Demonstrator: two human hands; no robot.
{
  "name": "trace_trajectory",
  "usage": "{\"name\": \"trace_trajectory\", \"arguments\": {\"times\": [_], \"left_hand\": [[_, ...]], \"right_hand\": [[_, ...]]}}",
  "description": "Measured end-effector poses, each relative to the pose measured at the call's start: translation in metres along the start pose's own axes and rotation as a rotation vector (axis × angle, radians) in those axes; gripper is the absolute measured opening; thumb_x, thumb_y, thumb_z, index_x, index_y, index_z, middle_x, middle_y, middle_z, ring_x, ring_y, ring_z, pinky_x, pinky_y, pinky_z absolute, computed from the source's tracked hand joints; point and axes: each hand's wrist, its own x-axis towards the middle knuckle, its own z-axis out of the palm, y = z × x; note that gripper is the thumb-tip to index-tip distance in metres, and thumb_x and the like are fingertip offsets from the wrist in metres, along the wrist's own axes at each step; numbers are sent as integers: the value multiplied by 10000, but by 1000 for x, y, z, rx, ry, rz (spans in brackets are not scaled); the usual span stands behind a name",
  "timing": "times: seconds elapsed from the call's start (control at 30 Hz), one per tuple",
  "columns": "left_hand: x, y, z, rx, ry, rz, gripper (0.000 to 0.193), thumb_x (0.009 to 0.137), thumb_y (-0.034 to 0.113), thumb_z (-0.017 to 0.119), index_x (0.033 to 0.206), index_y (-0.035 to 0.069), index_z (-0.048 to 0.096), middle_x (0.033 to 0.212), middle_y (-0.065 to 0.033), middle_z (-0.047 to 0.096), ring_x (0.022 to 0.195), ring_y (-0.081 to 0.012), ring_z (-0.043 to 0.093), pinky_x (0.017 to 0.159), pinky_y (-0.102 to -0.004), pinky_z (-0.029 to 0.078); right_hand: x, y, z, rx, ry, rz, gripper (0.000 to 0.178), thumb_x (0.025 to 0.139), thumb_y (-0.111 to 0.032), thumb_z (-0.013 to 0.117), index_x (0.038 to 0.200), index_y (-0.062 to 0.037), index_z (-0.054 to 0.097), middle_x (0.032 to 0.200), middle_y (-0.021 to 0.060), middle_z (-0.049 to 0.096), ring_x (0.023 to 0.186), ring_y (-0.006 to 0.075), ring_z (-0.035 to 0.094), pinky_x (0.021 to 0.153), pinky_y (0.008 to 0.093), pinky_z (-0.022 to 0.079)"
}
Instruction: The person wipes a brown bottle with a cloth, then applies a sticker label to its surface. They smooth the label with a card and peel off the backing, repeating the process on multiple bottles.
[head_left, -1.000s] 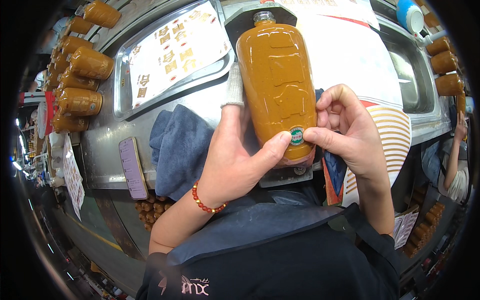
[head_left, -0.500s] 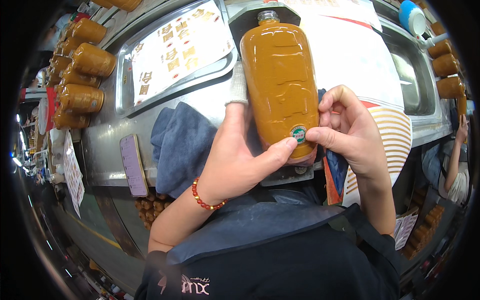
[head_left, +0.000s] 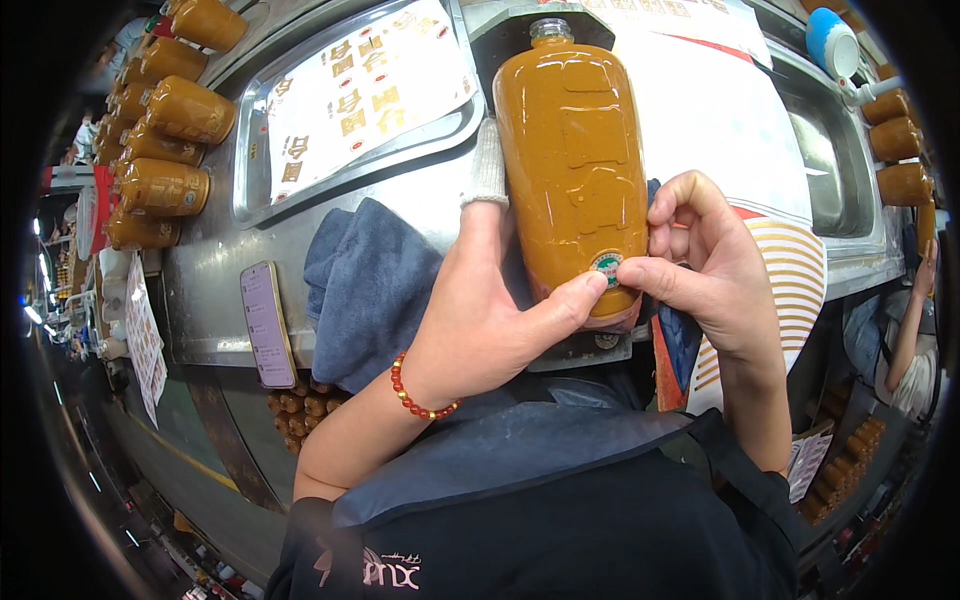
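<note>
A large amber-brown glazed bottle (head_left: 575, 150) lies with its clear-rimmed neck pointing away from me. Low on its face, near the base, is a small round green-and-white sticker (head_left: 607, 266). My left hand (head_left: 490, 310), with a red bead bracelet (head_left: 403, 395) at the wrist, steadies the bottle's left side; a white knit sleeve (head_left: 486, 165) covers one finger, and the thumb presses at the sticker's left edge. On the other side my right hand (head_left: 705, 265) has its fingers curled at the bottle's edge, its thumb tip against the sticker's right edge. Fingertips behind the bottle are hidden.
A metal tray (head_left: 250, 165) with a printed sticker sheet (head_left: 365, 90) stands at far left. Nearer are a blue cloth (head_left: 365, 290) and a phone (head_left: 267, 325). Brown bottles (head_left: 165, 187) crowd the left edge. White paper (head_left: 715, 130) and a sink (head_left: 825, 165) lie right.
The view shifts slightly, and the bottle and both hands sit a little farther right in it. Both thumbs remain at the sticker, with little change in grip.
</note>
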Motion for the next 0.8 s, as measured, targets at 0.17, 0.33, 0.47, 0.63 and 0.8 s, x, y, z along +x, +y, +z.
{"name": "trace_trajectory", "arguments": {"times": [0.17,0.33,0.47,0.63,0.8], "left_hand": [[0,1,0,4,2,-12,867,893,58,731,1554,-57,181,1554,-209,362,1474,-282,359,1223,-420,264],[0,2,0,3,6,-15,878,893,58,730,1561,-55,172,1562,-203,352,1480,-277,348,1229,-415,251],[0,0,0,4,10,-8,884,891,61,734,1563,-51,171,1565,-197,348,1484,-274,341,1232,-412,242],[0,2,0,4,7,-15,895,888,65,739,1566,-47,167,1566,-194,348,1481,-273,344,1232,-411,243],[0,3,0,-8,7,-19,892,886,70,743,1562,-50,174,1562,-195,352,1477,-272,350,1229,-412,248]], "right_hand": [[0,0,0,4,-3,4,375,853,-12,816,1077,-46,518,897,-31,508,757,-6,508,666,132,445],[1,-1,-1,-11,-8,3,372,853,-13,817,1078,-44,523,899,-29,509,759,-4,511,668,134,449],[1,0,-1,12,-9,5,367,855,-11,814,1077,-41,524,900,-28,509,765,-1,519,677,138,459],[1,-1,-2,20,-15,1,362,859,-7,808,1078,-37,521,898,-25,513,766,4,543,680,146,482],[1,-1,-1,27,-18,6,355,864,-6,802,1075,-35,518,896,-20,518,749,8,562,668,151,500]]}}
